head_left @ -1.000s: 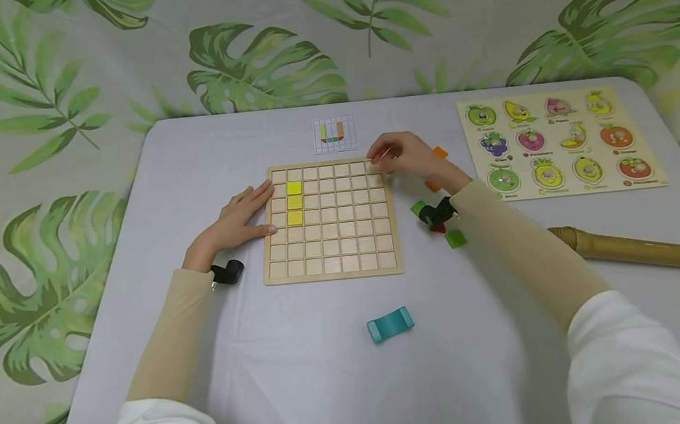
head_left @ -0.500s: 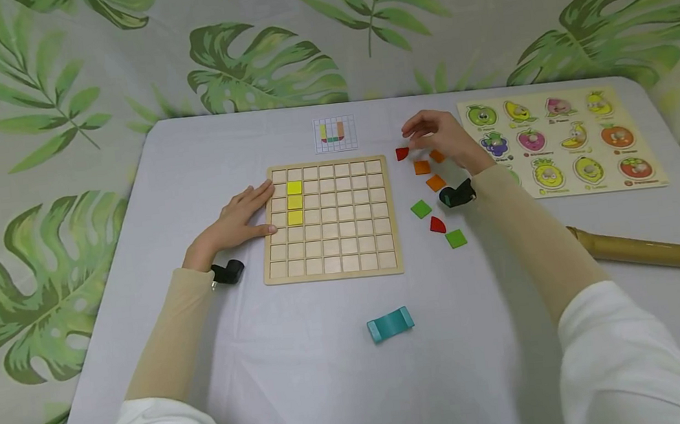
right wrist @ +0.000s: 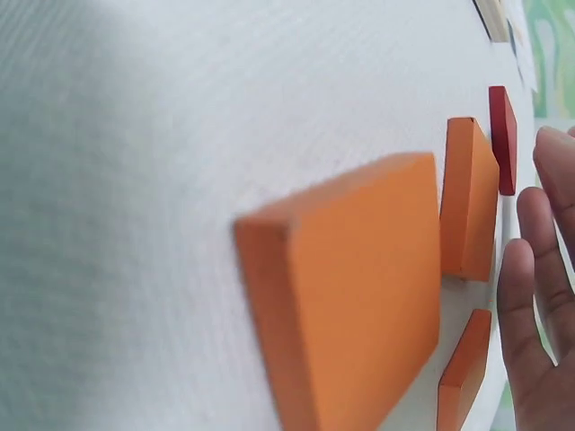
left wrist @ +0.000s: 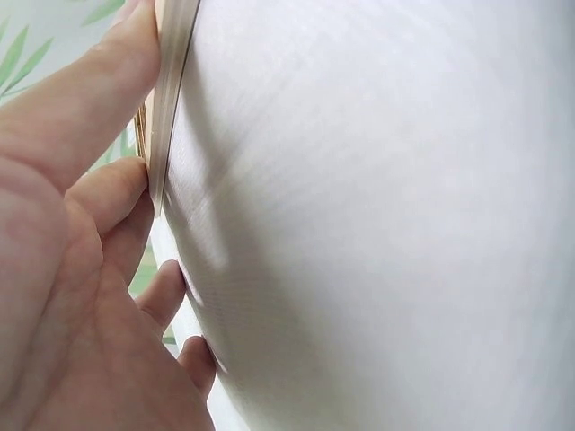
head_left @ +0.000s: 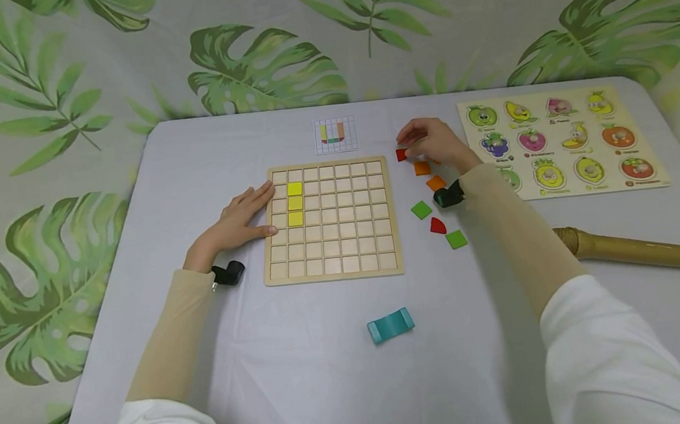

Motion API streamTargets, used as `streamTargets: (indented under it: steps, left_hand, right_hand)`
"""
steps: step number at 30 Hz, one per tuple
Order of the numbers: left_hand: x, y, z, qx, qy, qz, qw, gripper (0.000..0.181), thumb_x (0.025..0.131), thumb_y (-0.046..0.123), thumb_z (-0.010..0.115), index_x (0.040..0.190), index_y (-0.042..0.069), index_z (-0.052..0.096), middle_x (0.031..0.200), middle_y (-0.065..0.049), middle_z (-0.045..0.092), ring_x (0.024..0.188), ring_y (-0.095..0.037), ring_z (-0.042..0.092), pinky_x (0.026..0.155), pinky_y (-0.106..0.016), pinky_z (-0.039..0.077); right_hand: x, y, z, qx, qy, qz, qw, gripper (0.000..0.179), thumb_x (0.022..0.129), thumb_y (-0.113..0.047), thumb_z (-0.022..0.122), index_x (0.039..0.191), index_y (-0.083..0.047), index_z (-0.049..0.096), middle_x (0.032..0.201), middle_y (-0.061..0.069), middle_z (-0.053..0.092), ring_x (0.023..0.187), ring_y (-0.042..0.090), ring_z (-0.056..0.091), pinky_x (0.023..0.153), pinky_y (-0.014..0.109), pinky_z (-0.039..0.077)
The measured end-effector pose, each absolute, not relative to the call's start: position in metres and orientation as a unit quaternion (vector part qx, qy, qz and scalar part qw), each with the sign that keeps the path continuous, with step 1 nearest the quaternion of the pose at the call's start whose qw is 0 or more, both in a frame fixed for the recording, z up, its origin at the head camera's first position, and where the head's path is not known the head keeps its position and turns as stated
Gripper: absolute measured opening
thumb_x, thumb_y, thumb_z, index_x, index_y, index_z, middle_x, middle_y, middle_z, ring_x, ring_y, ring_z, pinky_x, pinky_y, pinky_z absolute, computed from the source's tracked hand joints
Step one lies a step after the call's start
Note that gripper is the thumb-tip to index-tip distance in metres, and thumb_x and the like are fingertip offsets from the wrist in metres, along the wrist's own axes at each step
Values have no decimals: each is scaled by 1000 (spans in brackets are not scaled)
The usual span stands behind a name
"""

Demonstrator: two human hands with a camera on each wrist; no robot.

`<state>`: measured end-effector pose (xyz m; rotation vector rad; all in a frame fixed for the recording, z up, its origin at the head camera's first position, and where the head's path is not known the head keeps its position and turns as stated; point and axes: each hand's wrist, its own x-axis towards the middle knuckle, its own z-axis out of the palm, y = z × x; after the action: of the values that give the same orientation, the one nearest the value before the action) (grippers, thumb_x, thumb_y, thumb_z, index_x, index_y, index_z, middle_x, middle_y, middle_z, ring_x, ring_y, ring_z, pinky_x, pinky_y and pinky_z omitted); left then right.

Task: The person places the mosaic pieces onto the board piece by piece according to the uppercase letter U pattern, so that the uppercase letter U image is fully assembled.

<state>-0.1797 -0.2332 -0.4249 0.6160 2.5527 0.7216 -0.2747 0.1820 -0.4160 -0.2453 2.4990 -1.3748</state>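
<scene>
My left hand [head_left: 235, 219] rests at the left edge of a wooden grid board [head_left: 334, 275], its fingers extended; in the left wrist view, thumb and fingers touch the board's side [left wrist: 171, 81]. A column of three yellow square tiles [head_left: 294, 203] sits in the board. Right of the board, my right hand [head_left: 432, 143] hovers with fingertips close over a red quarter-round tile [head_left: 401, 155]. The right wrist view shows the fingers [right wrist: 539, 260] apart from this red tile [right wrist: 503, 139], holding nothing. Orange square tiles [head_left: 422, 168] lie just below the hand, one partly hidden under it.
Green tiles [head_left: 421, 209] and another red quarter-round tile [head_left: 437, 226] lie nearer. A pattern card [head_left: 335, 135] is behind the board. A fruit puzzle [head_left: 574, 190] and a brown stick [head_left: 649, 250] lie to the right, a teal curved block [head_left: 391, 325] in front.
My right hand has left the board's upper right corner, moved right past the red tile, then come slightly left and down over it. The left hand stays put.
</scene>
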Motion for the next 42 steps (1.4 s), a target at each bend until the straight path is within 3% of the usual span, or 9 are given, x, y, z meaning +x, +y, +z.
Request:
streamTargets:
  steps: [15, 26, 34, 42]
  left_hand:
    - [-178, -233, -426, 224, 917, 261, 200, 84, 93, 36, 63, 155, 11, 12, 160, -5, 3, 144, -34, -3, 106, -64, 3]
    - [-180, -233, -426, 221, 917, 261, 205, 84, 93, 36, 63, 155, 11, 12, 160, -4, 2, 144, -34, -4, 106, -65, 1]
    - [-179, -233, -426, 222, 918, 258, 203, 83, 93, 36, 62, 155, 11, 12, 160, -4, 2, 144, -34, -4, 106, -65, 2]
    - [-179, -233, -425, 222, 917, 259, 204, 84, 93, 35, 63, 155, 11, 12, 161, -4, 2, 144, -34, -4, 106, -64, 3]
  right_hand:
    - [-273, 173, -417, -102, 890, -421, 140, 22, 86, 8, 63, 106, 1, 65, 103, 15, 61, 88, 24, 49, 73, 28, 42]
    - [-271, 173, -404, -102, 879, -443, 143, 17, 90, 2, 56, 104, 3, 66, 98, 14, 60, 85, 25, 50, 73, 30, 42]
    - [-261, 153, -398, -150, 813, -532, 185, 20, 87, 4, 58, 106, 6, 65, 92, 9, 57, 80, 19, 53, 75, 29, 48]
    - [-242, 114, -400, -211, 776, -547, 232, 18, 86, 4, 62, 103, 4, 67, 89, 10, 58, 79, 21, 53, 74, 29, 44]
